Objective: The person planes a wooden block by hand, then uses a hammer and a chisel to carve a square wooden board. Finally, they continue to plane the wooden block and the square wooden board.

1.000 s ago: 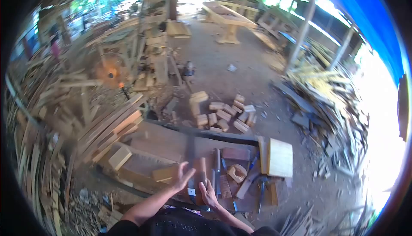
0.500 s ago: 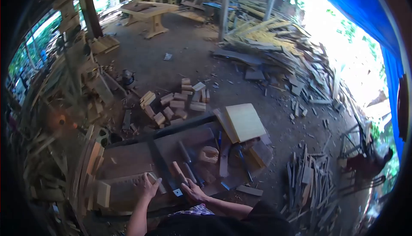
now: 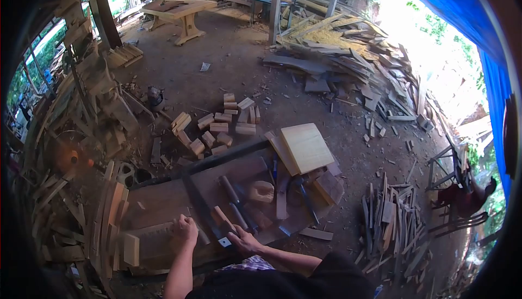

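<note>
held strip (image 3: 222, 215): light brown | square board (image 3: 307, 148): pale yellow | cloth (image 3: 248, 264): purple-white, checked | tarpaulin (image 3: 448, 8): blue

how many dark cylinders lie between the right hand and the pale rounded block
2: the farther cylinder, left of the pale rounded block; the nearer cylinder, closer to the right hand. Others may be hidden.

This is a woodworking workshop, roofed overhead and open to daylight at the sides. In the foreground a low surface (image 3: 157, 201) carries hand tools (image 3: 309, 204) and a pale squared board (image 3: 306, 148). Cut wooden blocks (image 3: 219, 128) lie clustered on the littered floor (image 3: 234, 76), with a heap of planks and offcuts (image 3: 348, 76) farther back and loose sticks (image 3: 389, 223) piled at right. A wooden table (image 3: 179, 10) with shaped legs stands near upright posts (image 3: 275, 8), and a blue tarpaulin (image 3: 457, 0) hangs along the right edge
</note>
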Demonstrator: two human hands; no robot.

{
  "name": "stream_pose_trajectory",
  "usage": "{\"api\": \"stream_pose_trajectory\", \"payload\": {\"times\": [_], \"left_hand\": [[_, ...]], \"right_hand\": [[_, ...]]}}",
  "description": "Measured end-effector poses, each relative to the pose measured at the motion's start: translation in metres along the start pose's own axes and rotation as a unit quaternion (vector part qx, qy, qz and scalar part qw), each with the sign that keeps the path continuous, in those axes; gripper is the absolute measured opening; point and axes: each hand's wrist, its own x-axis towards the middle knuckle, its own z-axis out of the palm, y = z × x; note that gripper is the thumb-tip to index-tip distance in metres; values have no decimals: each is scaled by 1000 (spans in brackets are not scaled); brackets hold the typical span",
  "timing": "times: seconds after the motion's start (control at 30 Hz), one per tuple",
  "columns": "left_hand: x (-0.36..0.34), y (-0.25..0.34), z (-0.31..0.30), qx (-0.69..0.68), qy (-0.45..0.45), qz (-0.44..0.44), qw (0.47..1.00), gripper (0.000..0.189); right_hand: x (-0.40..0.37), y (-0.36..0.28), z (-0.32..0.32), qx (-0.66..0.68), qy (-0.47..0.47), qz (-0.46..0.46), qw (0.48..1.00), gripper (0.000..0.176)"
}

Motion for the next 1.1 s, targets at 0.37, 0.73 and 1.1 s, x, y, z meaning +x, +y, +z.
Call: {"api": "stream_pose_trajectory", "payload": {"times": [0.37,0.73,1.1], "left_hand": [[12,-44,35,-35,109,66,991,34],[16,-46,44,-1,161,86,983,27],[13,-50,41,-4,164,98,982,23]], "right_hand": [[47,-36,57,-88,-30,-53,994,57],[51,-62,70,-163,-30,-12,986,46],[44,-58,64,-160,-49,-49,985,53]]}}
